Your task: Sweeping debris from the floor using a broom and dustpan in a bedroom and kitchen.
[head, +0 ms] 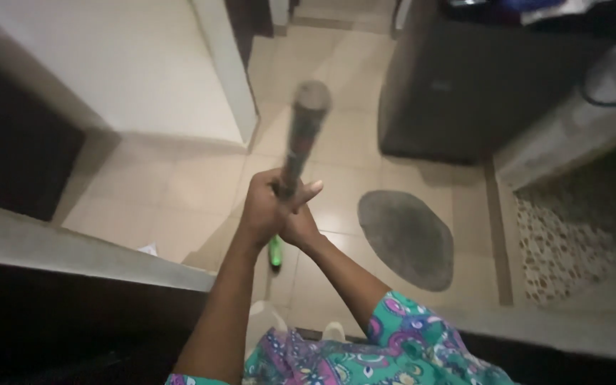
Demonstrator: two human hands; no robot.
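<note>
Gripping a long stick (299, 139) with both hands, held upright over the tiled floor (180, 192). Left hand (265, 207) wrapped tight around the shaft, thumb stretched out to the right; right hand (299, 228) clenched just beneath and mostly hidden behind the left. Blurred at the rounded top end, so surface pattern hard to read; grey and mottled along the shaft, bright green at the lower tip poking out under the hands. Cannot tell whether anything is fixed to either end. Below, glossy beige square tiles and an oval grey mat (408, 239), soft-looking and flat, lying well to the right of the stick. Dark boxy cabinet (450, 85) beyond the mat, cut off at the top edge. Pale concrete ledge (73, 249) crossing the lower left, its underside lost in shadow. Speckled pebble surface (557, 249) at right, partly cut off. Patterned green sleeve (408, 335) on the right arm, swirled with purple and pink.
</note>
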